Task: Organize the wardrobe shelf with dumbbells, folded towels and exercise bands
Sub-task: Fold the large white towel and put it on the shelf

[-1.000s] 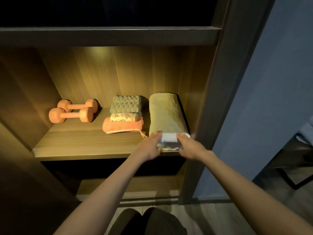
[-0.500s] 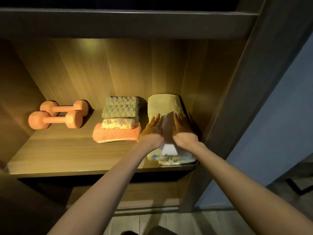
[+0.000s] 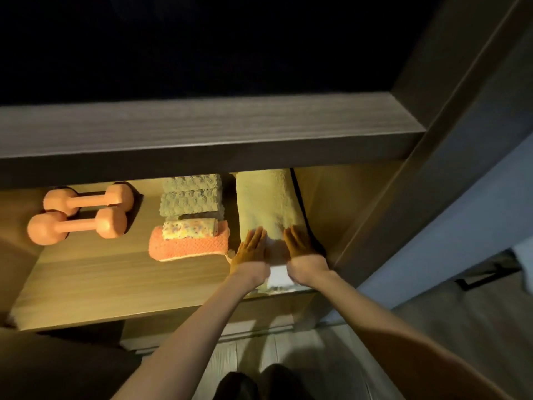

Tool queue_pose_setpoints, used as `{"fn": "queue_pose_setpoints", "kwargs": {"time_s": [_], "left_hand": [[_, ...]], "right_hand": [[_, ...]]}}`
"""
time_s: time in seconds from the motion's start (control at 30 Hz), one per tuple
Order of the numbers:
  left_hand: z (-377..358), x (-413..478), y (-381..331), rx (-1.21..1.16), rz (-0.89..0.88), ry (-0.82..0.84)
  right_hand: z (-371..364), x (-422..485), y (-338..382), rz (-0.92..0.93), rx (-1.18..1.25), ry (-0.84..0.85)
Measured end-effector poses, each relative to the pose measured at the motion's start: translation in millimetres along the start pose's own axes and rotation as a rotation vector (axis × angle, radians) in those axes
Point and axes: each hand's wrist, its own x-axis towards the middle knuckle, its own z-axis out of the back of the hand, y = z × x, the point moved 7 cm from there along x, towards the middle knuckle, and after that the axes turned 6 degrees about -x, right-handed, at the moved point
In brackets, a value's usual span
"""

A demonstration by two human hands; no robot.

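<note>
A large pale yellow folded towel [image 3: 266, 202] lies at the right end of the lit wooden shelf [image 3: 115, 281], with a small white cloth [image 3: 279, 277] on its near end. My left hand [image 3: 250, 249] and my right hand [image 3: 301, 249] lie flat on the towel, fingers straight, either side of the white cloth. To the left sits a stack: an orange towel [image 3: 187, 248] at the bottom, a floral roll [image 3: 189, 228] and grey-green textured towels [image 3: 191, 196]. Two orange dumbbells [image 3: 78, 217] lie side by side at the left.
The board of the shelf above [image 3: 202, 134] hangs over the back of the compartment. The wardrobe's side panel [image 3: 403, 174] stands just right of the towel. A dark strap [image 3: 302, 209] runs along the towel's right edge. Pale floor [image 3: 288, 347] lies below.
Both hands went from holding the white cloth's ends to lying flat on the towel further in. The camera moved closer and higher, so the upper board now hides the shelf's back.
</note>
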Motion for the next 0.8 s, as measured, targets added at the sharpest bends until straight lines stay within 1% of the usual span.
{"fn": "queue_pose_setpoints", "kwargs": {"time_s": [0.07,0.1,0.17,0.23,0.37,0.47,0.6,0.7,0.8], "left_hand": [[10.7,-24.4,-11.2,-0.069,0.028,0.067],[19.7,-37.0,-17.1,-0.119,0.045,0.078],[39.7,-62.5,-31.9,-0.164,0.041,0.052],[61.4,-85.8,-49.1,-0.128,0.017,-0.017],[97.4,-125.1,-80.1,-0.06,-0.025,-0.11],[122.8,-145.0,-107.7,-0.074,-0.102,-0.189],[148.7,-165.3,-151.3,-0.038,-0.244,-0.274],[159.8,-177.0,-183.5,-0.005,-0.344,-0.319],[164.8,-189.4,-216.0,0.023,-0.46,-0.351]], "right_hand": [[4.3,-24.4,-1.3,-0.013,0.103,0.116],[11.3,-37.6,-0.7,0.002,0.141,0.121],[29.9,-67.5,5.1,0.08,0.19,0.072],[47.7,-98.1,7.4,0.154,0.223,0.004],[80.2,-157.5,-6.3,0.177,0.184,-0.093],[108.7,-198.5,-24.8,0.206,0.171,-0.22],[136.9,-246.0,-56.7,0.124,0.135,-0.333],[150.5,-279.6,-77.4,0.012,0.133,-0.422],[156.8,-309.6,-93.6,-0.116,0.053,-0.506]]}}
